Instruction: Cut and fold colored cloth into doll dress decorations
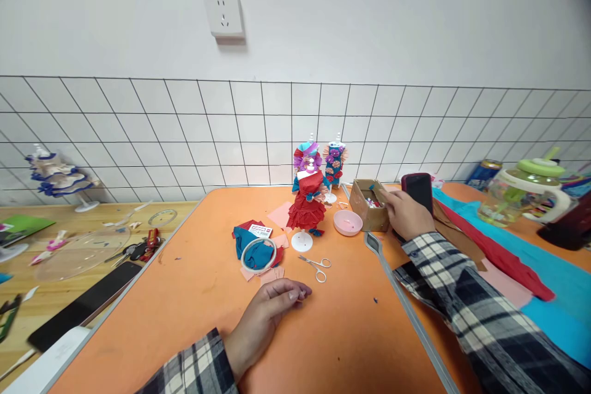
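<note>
My left hand hovers low over the orange table, its fingers curled and thumb pressed to them; whatever they hold is too small to name. My right hand grips the right side of a small cardboard box, fingers over its rim. Small bits of several colours lie inside. Beside the box sits a pink bowl. Small scissors lie open beyond my left hand. A mini dress form in a red ruffled dress stands behind them. A white hoop rests on teal cloth.
Two more dressed forms stand near the tiled wall. At right are a dark phone, blue cloth, red cloth and a clear jug. On the wooden table at left lie a black phone and keys.
</note>
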A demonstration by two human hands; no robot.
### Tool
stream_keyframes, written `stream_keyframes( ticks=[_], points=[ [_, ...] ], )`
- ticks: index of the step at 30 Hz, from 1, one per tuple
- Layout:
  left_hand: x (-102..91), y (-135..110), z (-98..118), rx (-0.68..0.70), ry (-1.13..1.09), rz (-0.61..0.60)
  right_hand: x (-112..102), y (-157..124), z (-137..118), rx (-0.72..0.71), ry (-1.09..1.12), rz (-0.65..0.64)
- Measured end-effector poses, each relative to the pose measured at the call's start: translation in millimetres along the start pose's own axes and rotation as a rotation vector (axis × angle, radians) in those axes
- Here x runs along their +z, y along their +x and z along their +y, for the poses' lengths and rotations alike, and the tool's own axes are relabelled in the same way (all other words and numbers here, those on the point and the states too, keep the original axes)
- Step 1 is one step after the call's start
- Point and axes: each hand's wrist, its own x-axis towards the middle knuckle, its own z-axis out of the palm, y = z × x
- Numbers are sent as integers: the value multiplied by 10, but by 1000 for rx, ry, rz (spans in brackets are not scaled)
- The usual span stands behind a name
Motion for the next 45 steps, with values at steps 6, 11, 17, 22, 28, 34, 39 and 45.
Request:
stream_keyframes(
  ticks=[6, 11, 17, 22, 28, 34, 39, 45],
  points=[
    [-17, 6, -3, 6, 71, -6, -21, 123, 3, 32, 11, -92],
    [-35, 14, -11, 8, 103, -16, 8, 137, 10, -24, 27, -172],
    [-49, 18, -34, 17, 104, -21, -58, 81, -36, -13, 101, -37],
    [-58, 16, -48, 23, 103, -36, -57, 127, -14, 61, 195, 109],
    [-75, 25, -45, 30, 135, -69, -25, 206, -62, 321, 888, -54],
    [-98, 31, -57, 43, 167, -87, -110, 236, -106, 317, 1314, -147],
    [-90, 21, -44, 49, 192, -95, -91, 277, -37, 230, 993, -122],
    [-69, 30, -39, 32, 264, -56, -32, 285, 19, -31, 447, 41]
  ],
)
